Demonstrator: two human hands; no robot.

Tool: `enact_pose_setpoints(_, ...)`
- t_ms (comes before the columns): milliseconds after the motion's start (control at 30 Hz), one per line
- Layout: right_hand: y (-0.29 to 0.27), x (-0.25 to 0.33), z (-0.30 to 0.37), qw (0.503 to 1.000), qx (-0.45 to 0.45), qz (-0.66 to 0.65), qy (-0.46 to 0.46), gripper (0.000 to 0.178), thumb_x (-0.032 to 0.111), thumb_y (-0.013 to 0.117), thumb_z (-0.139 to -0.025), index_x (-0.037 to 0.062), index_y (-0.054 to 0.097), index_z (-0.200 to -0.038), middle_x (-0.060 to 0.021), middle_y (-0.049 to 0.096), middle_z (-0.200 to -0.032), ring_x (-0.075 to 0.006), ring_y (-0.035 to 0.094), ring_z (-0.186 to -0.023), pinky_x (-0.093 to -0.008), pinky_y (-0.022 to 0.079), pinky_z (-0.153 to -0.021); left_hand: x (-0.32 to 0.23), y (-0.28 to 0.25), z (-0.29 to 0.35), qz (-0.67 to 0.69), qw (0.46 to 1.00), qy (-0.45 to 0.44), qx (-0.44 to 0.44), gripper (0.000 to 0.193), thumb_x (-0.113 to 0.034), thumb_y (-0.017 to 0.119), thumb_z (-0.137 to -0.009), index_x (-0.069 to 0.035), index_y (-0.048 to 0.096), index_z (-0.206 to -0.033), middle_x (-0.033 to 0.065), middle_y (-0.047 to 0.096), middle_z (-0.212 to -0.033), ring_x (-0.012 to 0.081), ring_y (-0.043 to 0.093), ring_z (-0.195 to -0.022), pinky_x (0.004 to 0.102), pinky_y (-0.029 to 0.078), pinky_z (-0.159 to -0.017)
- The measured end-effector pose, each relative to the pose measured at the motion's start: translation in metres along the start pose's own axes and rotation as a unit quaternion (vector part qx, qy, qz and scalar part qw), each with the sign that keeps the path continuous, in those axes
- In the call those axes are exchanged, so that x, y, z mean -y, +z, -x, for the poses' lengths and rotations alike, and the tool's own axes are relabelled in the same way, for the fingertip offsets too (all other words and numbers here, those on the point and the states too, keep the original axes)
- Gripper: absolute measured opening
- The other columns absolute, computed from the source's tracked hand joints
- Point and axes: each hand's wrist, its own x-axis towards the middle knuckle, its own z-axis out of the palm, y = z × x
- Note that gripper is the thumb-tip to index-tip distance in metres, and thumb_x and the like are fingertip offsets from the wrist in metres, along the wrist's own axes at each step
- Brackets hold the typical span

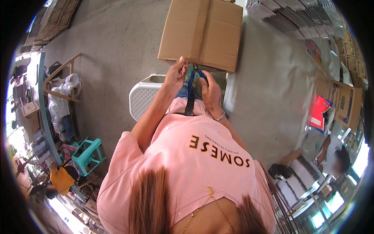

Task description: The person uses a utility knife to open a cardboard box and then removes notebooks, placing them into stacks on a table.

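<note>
A taped brown cardboard box [218, 35] stands in front of me, its near edge facing my body. My right hand [211, 93] is curled around a pair of blue-handled nippers [191, 84]. The handles are spread, and the dark jaws point up against the near edge of the box. My left hand [176, 74] is at the same edge, left of the nippers, with the thumb raised and the fingers curled in. What those fingers pinch, if anything, is hidden.
A white plastic stool [142, 97] is beside my left forearm. At left are a green stool [89, 154], a wooden frame [62, 80] and a long table [41, 84]. Stacked sheets [300, 17] and cartons [344, 103] line the right. Other people are at both sides.
</note>
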Motion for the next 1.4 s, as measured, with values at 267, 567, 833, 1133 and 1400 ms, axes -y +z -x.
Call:
enact_pose_setpoints(267,0.011,0.017,-0.003,0.998,-0.038,0.03,-0.043,0.03,0.022,0.048,-0.096,0.0055,0.053,-0.12,-0.019,0.063,-0.109,-0.0378,0.06,-0.1,-0.0424,0.048,-0.082,-0.01,-0.005,-0.003,-0.024,1.0,0.018,-0.002,0.008,-0.01,0.066,-0.088,-0.003,0.063,-0.093,0.0033,0.062,-0.088,0.0112,0.061,-0.081,0.0179,0.054,-0.069)
enact_pose_setpoints(567,0.002,0.02,-0.001,1.0,-0.002,0.015,0.012,0.03,0.024,0.05,-0.096,0.0051,0.053,-0.12,-0.0218,0.063,-0.108,-0.0405,0.059,-0.101,-0.0432,0.047,-0.083,-0.004,0.0,0.001,-0.026,1.0,0.013,0.007,0.008,-0.009,0.065,-0.089,-0.003,0.062,-0.091,0.0033,0.062,-0.085,0.0108,0.062,-0.077,0.0168,0.055,-0.065)
enact_pose_setpoints(833,0.003,0.022,0.001,1.0,-0.017,0.014,0.007,0.03,0.024,0.05,-0.096,0.0057,0.053,-0.119,-0.0224,0.064,-0.104,-0.0412,0.06,-0.097,-0.0445,0.047,-0.081,-0.003,-0.004,-0.003,-0.028,0.999,0.006,0.02,0.009,-0.01,0.065,-0.089,-0.002,0.062,-0.093,0.0043,0.062,-0.085,0.011,0.062,-0.077,0.0168,0.054,-0.066)
enact_pose_setpoints(1133,0.005,0.023,-0.001,0.999,-0.012,0.02,0.027,0.029,0.023,0.051,-0.096,0.0051,0.053,-0.119,-0.0234,0.064,-0.098,-0.0412,0.061,-0.093,-0.0445,0.047,-0.076,-0.004,0.007,0.006,-0.073,0.997,0.009,-0.003,0.013,-0.019,0.065,-0.09,-0.007,0.06,-0.087,-0.0007,0.058,-0.079,0.0058,0.056,-0.07,0.014,0.05,-0.063)
enact_pose_setpoints(1400,0.006,0.022,-0.001,0.999,-0.022,-0.014,0.032,0.029,0.022,0.053,-0.095,0.0041,0.054,-0.117,-0.0236,0.064,-0.097,-0.041,0.061,-0.091,-0.0432,0.047,-0.075,-0.002,0.004,0.003,-0.064,0.998,0.012,0.001,0.012,-0.018,0.066,-0.089,-0.007,0.061,-0.088,-0.0004,0.059,-0.079,0.0071,0.056,-0.072,0.0156,0.05,-0.065)
